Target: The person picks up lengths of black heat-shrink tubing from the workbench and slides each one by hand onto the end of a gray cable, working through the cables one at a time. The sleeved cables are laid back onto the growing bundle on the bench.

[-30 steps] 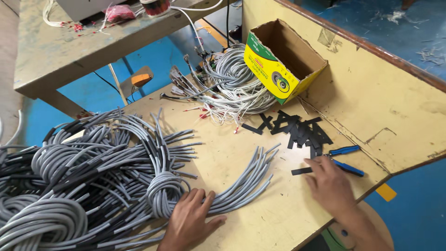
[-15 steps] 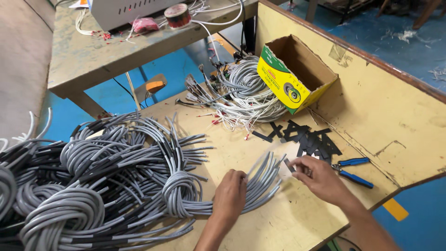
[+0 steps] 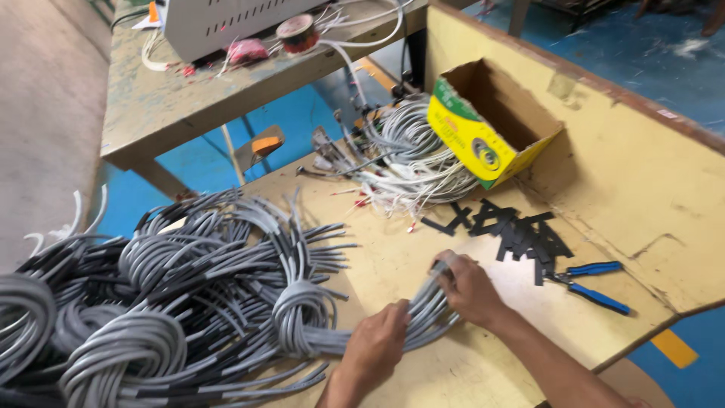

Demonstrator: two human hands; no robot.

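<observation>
My left hand (image 3: 377, 344) grips a bundle of grey cables (image 3: 423, 313) near the front of the yellow workbench (image 3: 393, 257). My right hand (image 3: 468, 287) closes on the free ends of that same bundle, a little to the right. The bundle runs left into a knotted coil (image 3: 298, 306) that belongs to a large heap of grey cables with black sleeves (image 3: 166, 302). Loose short black sleeve pieces (image 3: 521, 230) lie just beyond my right hand.
Blue-handled pliers (image 3: 593, 283) lie at the right. An open yellow and green cardboard box (image 3: 491, 125) leans on the bench's raised wall, next to a pile of pale wire harnesses (image 3: 408, 162). Behind stands another table (image 3: 151, 98) with a grey machine (image 3: 219, 23) and a tape roll (image 3: 296, 34).
My right hand came left from the black pieces and took the cable ends. My left hand shifted right along the bundle and gripped it. The view tilted up and left.
</observation>
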